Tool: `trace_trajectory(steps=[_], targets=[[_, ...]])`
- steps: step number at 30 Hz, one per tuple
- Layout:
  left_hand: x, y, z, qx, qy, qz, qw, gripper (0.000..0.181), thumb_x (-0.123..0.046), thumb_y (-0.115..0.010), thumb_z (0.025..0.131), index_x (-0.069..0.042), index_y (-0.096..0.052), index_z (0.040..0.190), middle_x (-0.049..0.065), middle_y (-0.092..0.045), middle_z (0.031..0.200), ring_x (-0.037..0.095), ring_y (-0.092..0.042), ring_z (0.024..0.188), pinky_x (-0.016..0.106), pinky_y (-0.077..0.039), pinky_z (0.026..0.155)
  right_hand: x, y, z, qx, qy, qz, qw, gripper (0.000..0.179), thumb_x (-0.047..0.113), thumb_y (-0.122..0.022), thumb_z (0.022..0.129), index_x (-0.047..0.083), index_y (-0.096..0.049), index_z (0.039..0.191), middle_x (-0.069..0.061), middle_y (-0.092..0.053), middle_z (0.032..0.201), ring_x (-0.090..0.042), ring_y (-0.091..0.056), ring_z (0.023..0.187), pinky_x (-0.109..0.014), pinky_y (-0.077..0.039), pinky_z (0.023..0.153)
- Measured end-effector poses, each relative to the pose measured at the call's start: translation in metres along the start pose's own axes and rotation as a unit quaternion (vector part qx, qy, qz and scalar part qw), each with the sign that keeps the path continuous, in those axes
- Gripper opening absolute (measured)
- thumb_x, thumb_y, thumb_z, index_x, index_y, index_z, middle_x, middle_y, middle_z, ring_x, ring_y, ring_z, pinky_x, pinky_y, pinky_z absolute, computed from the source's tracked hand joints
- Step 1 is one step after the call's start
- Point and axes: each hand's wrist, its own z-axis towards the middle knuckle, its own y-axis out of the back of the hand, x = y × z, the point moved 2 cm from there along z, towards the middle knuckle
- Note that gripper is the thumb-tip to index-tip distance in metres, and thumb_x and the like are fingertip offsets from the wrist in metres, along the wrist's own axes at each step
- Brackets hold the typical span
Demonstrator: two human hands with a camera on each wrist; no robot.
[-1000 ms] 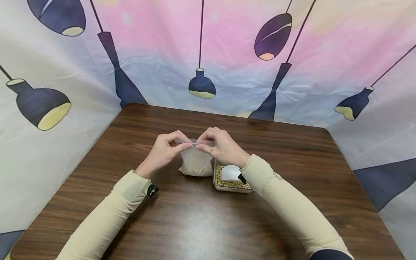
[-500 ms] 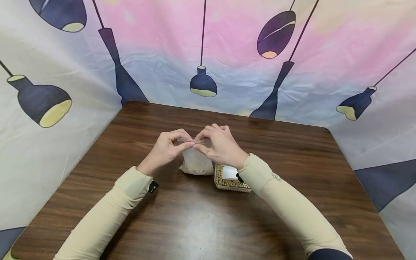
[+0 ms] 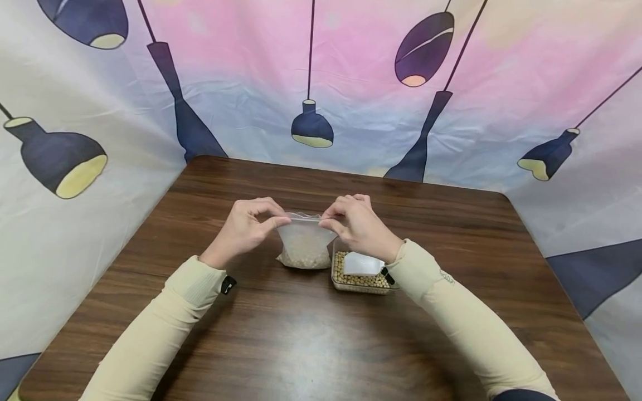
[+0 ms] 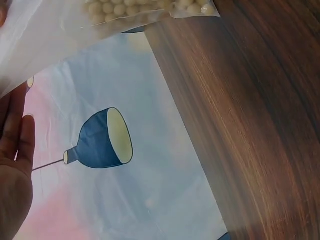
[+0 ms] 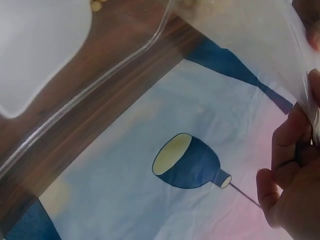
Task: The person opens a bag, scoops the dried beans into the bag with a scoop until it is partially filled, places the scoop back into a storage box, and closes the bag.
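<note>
A zip-lock bag (image 3: pixel 305 245) of frosted clear plastic stands on the table, round pale beans (image 4: pixel 125 9) gathered in its bottom. At the bag's top left corner, my left hand (image 3: pixel 246 227) pinches the rim between thumb and fingers. My right hand (image 3: pixel 358 225) pinches the top right part of the same rim. The bag's mouth is stretched between the two hands. Just right of the bag, below my right wrist, a clear plastic box (image 3: pixel 361 289) holds more beans. On those beans lies a white scoop (image 3: pixel 362 264), its dark handle partly hidden by the right sleeve.
The dark wooden table (image 3: pixel 311 340) spreads around the bag and box. A fabric backdrop (image 3: pixel 241 72) printed with lamps rises behind the table's far edge and along both sides.
The hands were close together at the middle of the bag's rim half a second ago. Now they are farther apart, left hand leftward and right hand rightward, and the rim shows straight between them.
</note>
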Motion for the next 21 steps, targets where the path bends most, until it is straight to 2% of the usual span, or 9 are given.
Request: trace_trajectory(steps=[3,6,8,11,13,17,19,21], targets=[[0.002,0.003,-0.001,-0.012,-0.001,0.014,0.9998,0.009,0.005,-0.078,0.077,-0.003,-0.074,0.077,0.007,-0.070,0.074,0.017,-0.064,0.071,0.020,-0.046,0.061,-0.002,-0.002,-0.001,-0.022,-0.003,0.002,0.9997,0.010,0.020,-0.076,0.085,0.015,-0.069,0.078,0.010,-0.060,0.076,-0.009,-0.051,0.075,-0.048,-0.025,0.102],[0.004,0.005,-0.002,-0.015,0.018,0.016,0.9996,0.008,0.003,-0.078,0.078,-0.003,-0.073,0.077,0.007,-0.070,0.074,0.016,-0.064,0.074,0.020,-0.048,0.067,-0.005,-0.005,-0.001,-0.037,-0.012,0.005,0.9992,0.012,0.020,-0.076,0.084,0.015,-0.069,0.076,0.009,-0.059,0.071,-0.010,-0.049,0.070,-0.045,-0.029,0.098],[0.006,0.005,-0.002,-0.009,0.038,0.009,0.9992,0.004,0.000,-0.077,0.080,-0.001,-0.073,0.079,0.006,-0.070,0.076,0.015,-0.064,0.077,0.022,-0.048,0.071,-0.007,-0.006,0.000,-0.037,-0.024,0.011,0.9990,0.011,0.022,-0.076,0.085,0.015,-0.070,0.078,0.009,-0.059,0.068,-0.009,-0.049,0.068,-0.043,-0.029,0.096],[0.012,0.004,-0.002,0.007,0.071,-0.012,0.9973,0.004,-0.004,-0.075,0.083,-0.001,-0.073,0.085,0.006,-0.071,0.083,0.013,-0.064,0.081,0.026,-0.049,0.075,-0.013,-0.005,-0.002,-0.019,-0.049,0.021,0.9984,0.014,0.028,-0.075,0.085,0.016,-0.069,0.090,0.009,-0.059,0.070,-0.009,-0.051,0.068,-0.041,-0.026,0.096],[0.020,0.002,-0.004,0.017,0.101,-0.033,0.9942,0.013,-0.004,-0.075,0.084,0.000,-0.072,0.097,0.008,-0.070,0.088,0.015,-0.063,0.081,0.028,-0.050,0.072,-0.016,-0.004,-0.005,-0.002,-0.064,0.023,0.9977,0.023,0.032,-0.075,0.085,0.016,-0.066,0.099,0.009,-0.058,0.075,-0.012,-0.052,0.072,-0.042,-0.023,0.096],[0.048,-0.003,-0.013,0.029,0.143,-0.066,0.9870,0.045,-0.004,-0.075,0.084,-0.005,-0.060,0.126,0.011,-0.068,0.110,0.021,-0.062,0.092,0.031,-0.050,0.075,-0.019,-0.005,-0.008,0.026,-0.082,0.018,0.9961,0.042,0.040,-0.072,0.086,0.015,-0.059,0.118,0.006,-0.055,0.087,-0.018,-0.049,0.082,-0.045,-0.021,0.094],[0.059,-0.003,-0.016,0.050,0.151,-0.073,0.9845,0.059,-0.009,-0.076,0.085,-0.009,-0.050,0.137,0.010,-0.064,0.124,0.026,-0.059,0.108,0.035,-0.048,0.087,-0.019,-0.003,-0.010,0.036,-0.088,0.019,0.9953,0.053,0.044,-0.071,0.086,0.015,-0.055,0.127,0.004,-0.056,0.098,-0.020,-0.050,0.090,-0.046,-0.021,0.094],[0.063,0.002,-0.019,0.084,0.164,-0.078,0.9798,0.072,-0.015,-0.076,0.085,-0.011,-0.039,0.146,0.009,-0.055,0.138,0.027,-0.051,0.124,0.043,-0.043,0.099,-0.019,0.003,-0.015,0.042,-0.101,0.016,0.9939,0.065,0.049,-0.069,0.086,0.015,-0.047,0.137,0.001,-0.055,0.114,-0.022,-0.049,0.103,-0.047,-0.021,0.096]])
